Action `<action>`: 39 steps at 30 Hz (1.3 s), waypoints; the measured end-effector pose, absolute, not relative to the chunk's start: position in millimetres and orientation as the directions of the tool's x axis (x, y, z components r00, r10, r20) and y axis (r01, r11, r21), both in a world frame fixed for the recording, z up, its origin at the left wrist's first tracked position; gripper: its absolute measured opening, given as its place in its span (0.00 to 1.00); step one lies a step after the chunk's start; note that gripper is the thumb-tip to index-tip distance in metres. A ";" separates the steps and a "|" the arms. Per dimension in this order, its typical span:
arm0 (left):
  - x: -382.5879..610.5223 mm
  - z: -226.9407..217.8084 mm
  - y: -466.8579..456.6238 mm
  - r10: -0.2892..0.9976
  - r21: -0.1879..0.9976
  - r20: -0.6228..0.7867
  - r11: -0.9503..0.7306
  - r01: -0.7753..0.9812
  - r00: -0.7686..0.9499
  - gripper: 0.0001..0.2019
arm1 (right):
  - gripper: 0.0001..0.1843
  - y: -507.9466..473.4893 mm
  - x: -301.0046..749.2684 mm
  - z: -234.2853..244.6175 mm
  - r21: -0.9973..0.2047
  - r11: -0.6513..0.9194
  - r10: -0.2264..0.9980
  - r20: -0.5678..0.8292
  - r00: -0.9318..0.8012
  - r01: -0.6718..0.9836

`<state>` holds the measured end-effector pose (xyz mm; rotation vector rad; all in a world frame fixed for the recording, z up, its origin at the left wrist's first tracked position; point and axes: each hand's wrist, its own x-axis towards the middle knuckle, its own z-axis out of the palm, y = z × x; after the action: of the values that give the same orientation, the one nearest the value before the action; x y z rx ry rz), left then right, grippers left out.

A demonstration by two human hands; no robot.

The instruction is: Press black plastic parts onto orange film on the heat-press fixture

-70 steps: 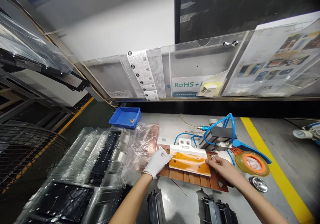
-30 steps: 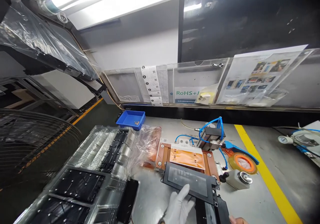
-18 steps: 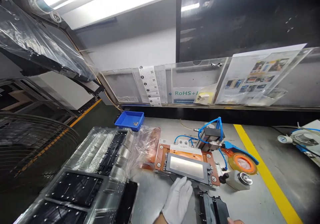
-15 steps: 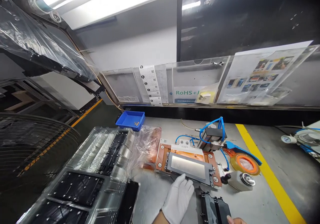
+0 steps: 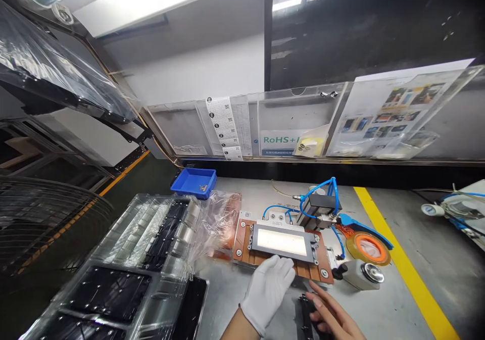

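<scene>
Left hand (image 5: 270, 290) spread on one fixture (image 5: 282, 249); right hand (image 5: 330, 316) loosely open over one black part (image 5: 304, 313).

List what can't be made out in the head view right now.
- Black part under the bare right hand: cut off by the bottom edge and covered by the fingers, so any grip on it is unclear.
- Near edge of the copper-brown fixture plate: hidden by the white-gloved left hand.
- Contents of the blue plastic bin: too small.
- Print on the clear-sleeved wall sheets: too small, glare.
</scene>
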<state>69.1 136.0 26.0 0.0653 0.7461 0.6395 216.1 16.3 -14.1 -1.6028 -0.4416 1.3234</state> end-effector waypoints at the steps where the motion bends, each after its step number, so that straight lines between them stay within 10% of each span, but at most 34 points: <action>1: 66.8 22.7 137.4 0.583 0.371 -0.598 0.810 -0.455 0.550 0.09 | 0.38 17.1 218.9 -11.9 -0.854 -0.455 0.777 -0.519 0.357 -0.252; 7: 53.7 24.0 154.6 0.732 0.888 -0.449 0.429 0.165 0.513 0.16 | 0.35 7.4 264.8 -20.4 -0.884 -0.468 0.783 -0.414 0.464 0.000; 16: 84.1 20.9 169.3 0.753 0.898 0.049 -0.322 0.301 0.657 0.31 | 0.32 30.8 307.1 -33.6 -0.766 -0.383 0.881 -0.135 0.454 0.516; 25: 65.3 17.0 183.6 0.854 0.855 0.055 -0.308 0.418 0.517 0.29 | 0.26 32.3 313.3 -5.1 -0.741 -0.456 0.862 -0.229 0.452 0.494; 30: 29.9 11.3 207.4 0.964 0.800 -0.136 -0.028 0.600 0.226 0.26 | 0.37 45.4 291.2 -6.3 -0.865 -0.456 0.818 -0.315 0.481 0.211; 39: 27.1 3.7 195.8 0.897 0.828 -0.374 0.208 0.521 0.236 0.22 | 0.29 72.3 256.2 -24.7 -0.878 -0.420 0.738 -0.478 0.477 -0.230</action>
<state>27.1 195.8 3.7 1.4507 1.4224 0.4477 256.2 72.3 -24.7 -1.6744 -0.4408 1.1517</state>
